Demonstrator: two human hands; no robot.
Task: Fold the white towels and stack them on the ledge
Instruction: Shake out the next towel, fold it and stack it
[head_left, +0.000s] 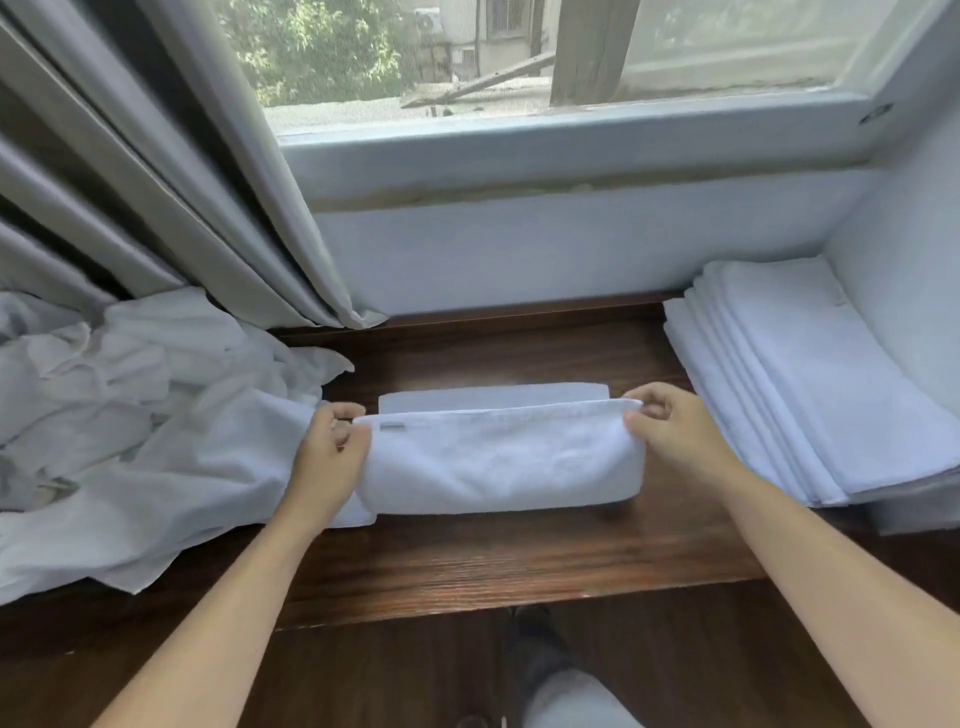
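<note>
A white towel (498, 460) lies across the middle of the dark wooden ledge (519, 561), its near half lifted and curled over toward the far half. My left hand (332, 449) pinches the towel's upper left corner beside a small grey tag. At the upper right corner, my right hand (670, 428) pinches the same raised edge. A stack of several folded white towels (810, 384) rests on the ledge at the right, against the wall. A heap of unfolded white towels (140, 410) covers the ledge at the left.
Grey curtains (156, 182) hang at the back left, reaching down to the heap. A white window sill (545, 150) and wall run behind the ledge. Below the ledge's front edge are a dark wood floor and my knee (571, 696).
</note>
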